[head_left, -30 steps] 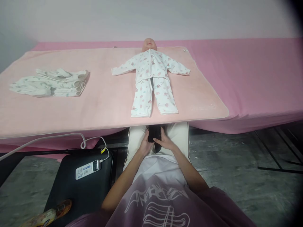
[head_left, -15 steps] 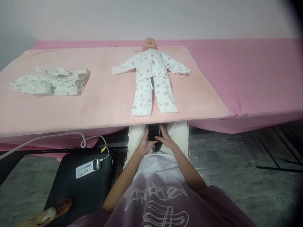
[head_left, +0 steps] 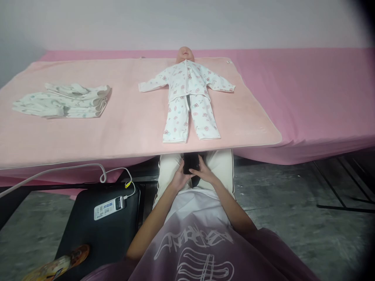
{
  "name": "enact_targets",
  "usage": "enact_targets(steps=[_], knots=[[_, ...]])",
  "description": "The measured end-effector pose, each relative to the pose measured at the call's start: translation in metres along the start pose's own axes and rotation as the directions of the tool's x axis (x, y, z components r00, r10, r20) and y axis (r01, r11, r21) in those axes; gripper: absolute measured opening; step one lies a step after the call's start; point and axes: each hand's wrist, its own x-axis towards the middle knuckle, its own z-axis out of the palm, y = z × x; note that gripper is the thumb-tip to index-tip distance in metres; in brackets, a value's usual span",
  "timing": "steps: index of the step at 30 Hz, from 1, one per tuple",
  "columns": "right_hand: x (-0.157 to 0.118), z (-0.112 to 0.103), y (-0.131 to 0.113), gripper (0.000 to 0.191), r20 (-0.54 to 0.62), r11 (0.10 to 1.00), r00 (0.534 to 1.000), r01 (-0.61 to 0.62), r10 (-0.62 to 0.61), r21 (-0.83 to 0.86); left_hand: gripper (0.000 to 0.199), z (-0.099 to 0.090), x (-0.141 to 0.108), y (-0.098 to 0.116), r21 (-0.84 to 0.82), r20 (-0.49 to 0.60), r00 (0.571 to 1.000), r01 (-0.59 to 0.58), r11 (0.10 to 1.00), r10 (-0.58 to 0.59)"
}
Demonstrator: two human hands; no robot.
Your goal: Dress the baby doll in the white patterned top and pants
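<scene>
Between my thighs, just below the table edge, a black phone [head_left: 191,163] with a dark screen is held in both hands. My left hand [head_left: 179,178] is closed round its left side. My right hand [head_left: 205,172] grips the right side, its thumb lying across the lower part of the screen. On the table a baby doll [head_left: 185,54] lies on its back, dressed in a white printed top [head_left: 187,80] with its sleeves spread and matching trousers [head_left: 177,119]. The table edge hides part of my lap.
Folded white printed baby clothes [head_left: 61,102] lie on the left of the pink mat [head_left: 129,128], which covers a pink-clothed table [head_left: 307,89]. On a black seat [head_left: 108,234] at lower left rests a power bank [head_left: 109,207] with a white cable [head_left: 58,168]. An orange patterned object [head_left: 63,265] is beside it.
My right thumb has shifted slightly to the left across the phone, and the phone has turned a little. The doll and clothes stay where they were.
</scene>
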Motion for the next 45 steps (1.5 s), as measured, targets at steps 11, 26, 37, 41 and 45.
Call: enact_targets(steps=[11,26,37,41,45], knots=[[0.0013,-0.0038,0.0023,0.121,0.001,0.999,0.999,-0.037,0.037,-0.004,0.053,-0.0022,0.0032,-0.0023,0.019,-0.015,1.000,-0.015,1.000,0.015],[0.0012,-0.0077,-0.0003,0.106,-0.013,0.996,0.996,-0.085,0.085,0.002,0.056,-0.0042,0.0051,-0.0034,-0.014,-0.008,1.000,0.005,1.000,-0.005],[0.0013,-0.0059,0.0066,0.121,-0.001,1.000,1.000,-0.021,0.021,-0.011,0.049,-0.0026,0.0036,-0.0030,-0.005,-0.025,1.000,-0.019,1.000,0.019],[0.0015,-0.0063,0.0071,0.119,0.006,0.999,1.000,-0.031,0.031,0.008,0.050,-0.0039,0.0047,-0.0045,-0.027,-0.021,0.999,-0.025,0.999,0.024],[0.0021,-0.0061,0.0059,0.113,-0.016,0.998,0.999,-0.045,0.045,0.041,0.049,-0.0070,0.0074,-0.0051,-0.045,-0.016,1.000,-0.006,0.999,0.005]])
